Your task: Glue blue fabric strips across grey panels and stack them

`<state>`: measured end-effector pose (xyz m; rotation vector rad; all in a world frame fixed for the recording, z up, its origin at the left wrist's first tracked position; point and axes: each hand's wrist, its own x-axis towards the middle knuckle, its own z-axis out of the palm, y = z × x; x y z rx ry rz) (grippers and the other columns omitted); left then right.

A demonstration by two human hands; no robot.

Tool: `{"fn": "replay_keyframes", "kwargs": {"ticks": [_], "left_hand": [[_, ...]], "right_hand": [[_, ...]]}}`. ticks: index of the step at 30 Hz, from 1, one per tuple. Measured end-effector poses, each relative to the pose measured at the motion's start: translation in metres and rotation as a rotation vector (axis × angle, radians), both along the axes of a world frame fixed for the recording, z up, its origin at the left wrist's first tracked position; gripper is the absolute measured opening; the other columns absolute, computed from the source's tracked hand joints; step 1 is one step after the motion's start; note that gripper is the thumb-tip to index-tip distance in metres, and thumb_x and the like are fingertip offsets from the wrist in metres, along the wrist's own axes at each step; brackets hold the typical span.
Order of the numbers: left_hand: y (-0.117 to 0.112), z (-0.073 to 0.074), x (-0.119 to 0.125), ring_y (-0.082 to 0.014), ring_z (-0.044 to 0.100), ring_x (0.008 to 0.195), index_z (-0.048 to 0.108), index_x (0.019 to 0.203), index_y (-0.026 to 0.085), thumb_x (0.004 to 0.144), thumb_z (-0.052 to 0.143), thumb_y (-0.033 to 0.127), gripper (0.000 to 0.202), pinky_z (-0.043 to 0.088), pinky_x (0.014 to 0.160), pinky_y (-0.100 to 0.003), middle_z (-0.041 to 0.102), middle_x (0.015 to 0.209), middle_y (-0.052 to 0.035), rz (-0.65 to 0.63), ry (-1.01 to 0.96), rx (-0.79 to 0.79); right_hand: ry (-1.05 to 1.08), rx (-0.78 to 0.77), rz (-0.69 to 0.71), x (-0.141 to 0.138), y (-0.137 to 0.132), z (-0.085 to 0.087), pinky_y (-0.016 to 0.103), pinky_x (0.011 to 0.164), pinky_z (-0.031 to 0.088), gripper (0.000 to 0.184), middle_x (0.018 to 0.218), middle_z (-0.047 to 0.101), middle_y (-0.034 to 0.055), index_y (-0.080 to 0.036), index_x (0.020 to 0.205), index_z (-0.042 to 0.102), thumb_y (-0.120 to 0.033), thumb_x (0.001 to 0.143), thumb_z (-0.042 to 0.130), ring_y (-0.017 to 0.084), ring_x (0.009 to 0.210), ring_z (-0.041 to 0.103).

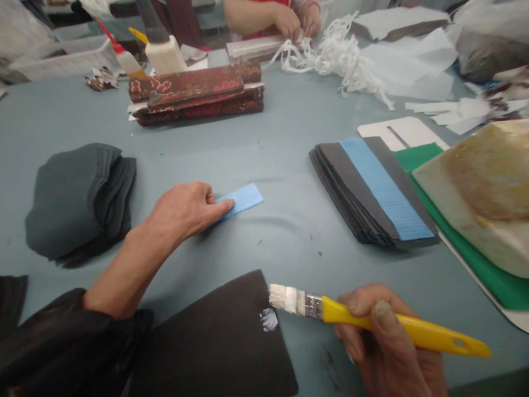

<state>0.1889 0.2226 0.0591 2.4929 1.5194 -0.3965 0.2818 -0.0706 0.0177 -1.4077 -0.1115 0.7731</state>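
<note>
My left hand (185,208) pinches a light blue ribbed strip (247,197) between thumb and fingers, low over the table. In my right hand (384,336) is a paintbrush (351,311) with a yellow handle, its pale bristles coated in white paste and pointing left. Under the bristle tip lies a black sheet (215,342), marked with a white smear (269,319) near its right edge. My left sleeve covers part of that sheet. To the right sits a stack of dark pieces (343,193), the top one crossed by a blue band (384,187).
A stack of dark green-grey pieces (70,198) lies left. Farther back are a patterned dark red bundle (198,94), a bottle with a red tip (128,59) and tangled white strips (339,55). Another person's hands (297,23) work across the table. A green sheet (496,281) lies right.
</note>
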Motion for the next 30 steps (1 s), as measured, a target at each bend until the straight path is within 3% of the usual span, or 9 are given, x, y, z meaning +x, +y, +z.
{"fn": "replay_keyframes", "kwargs": {"ticks": [8, 13, 17, 24, 27, 30], "left_hand": [[0.001, -0.004, -0.001, -0.0293, 0.058, 0.073, 0.064, 0.082, 0.027, 0.080, 0.045, 0.067, 0.044, 0.038, 0.067, -0.040, 0.066, 0.078, -0.0101, -0.005, 0.056, 0.025], [-0.004, -0.004, -0.002, -0.0289, 0.057, 0.070, 0.066, 0.083, 0.027, 0.079, 0.047, 0.057, 0.035, 0.038, 0.067, -0.039, 0.065, 0.076, -0.0097, -0.022, 0.048, 0.061], [-0.006, -0.006, -0.003, -0.0299, 0.058, 0.071, 0.068, 0.083, 0.026, 0.079, 0.049, 0.051, 0.032, 0.038, 0.067, -0.039, 0.067, 0.077, -0.0107, -0.035, 0.018, 0.074], [-0.005, -0.002, -0.007, -0.0293, 0.067, 0.082, 0.073, 0.088, 0.025, 0.083, 0.053, 0.054, 0.035, 0.044, 0.070, -0.037, 0.075, 0.085, -0.0094, -0.044, -0.062, 0.013], [-0.004, -0.001, -0.005, -0.0302, 0.070, 0.088, 0.073, 0.090, 0.025, 0.086, 0.053, 0.061, 0.042, 0.046, 0.072, -0.037, 0.078, 0.091, -0.0102, -0.052, -0.065, -0.009], [-0.003, -0.001, 0.002, -0.0366, 0.072, 0.096, 0.075, 0.096, 0.022, 0.085, 0.055, 0.066, 0.049, 0.046, 0.074, -0.040, 0.079, 0.099, -0.0162, -0.043, -0.033, 0.009]], "right_hand": [[-0.036, 0.032, 0.006, 0.004, -0.002, -0.008, 0.025, 0.053, 0.035, 0.051, 0.049, 0.053, -0.0072, -0.026, 0.082, 0.064, -0.074, 0.092, 0.077, 0.011, 0.049, 0.047], [-0.224, 0.165, 0.110, 0.015, 0.001, -0.019, 0.023, 0.048, 0.041, 0.042, 0.048, 0.056, -0.0057, -0.024, 0.084, 0.067, -0.062, 0.102, 0.071, 0.012, 0.045, 0.051], [-0.312, 0.160, 0.050, 0.018, 0.007, -0.017, 0.022, 0.044, 0.039, 0.046, 0.045, 0.054, -0.0060, -0.024, 0.079, 0.067, -0.065, 0.098, 0.074, 0.012, 0.041, 0.048], [-0.520, 0.211, 0.015, 0.028, 0.016, 0.018, 0.023, 0.045, 0.047, 0.039, 0.051, 0.060, -0.0054, -0.025, 0.082, 0.071, -0.060, 0.097, 0.078, 0.013, 0.045, 0.055], [-0.606, 0.316, 0.048, 0.030, 0.035, 0.038, 0.023, 0.044, 0.049, 0.031, 0.058, 0.066, -0.0044, -0.026, 0.087, 0.073, -0.054, 0.100, 0.077, 0.013, 0.047, 0.061], [-0.671, 0.382, 0.108, 0.028, 0.060, 0.051, 0.023, 0.044, 0.050, 0.027, 0.063, 0.070, -0.0045, -0.027, 0.095, 0.072, -0.052, 0.104, 0.073, 0.013, 0.049, 0.064]]}}
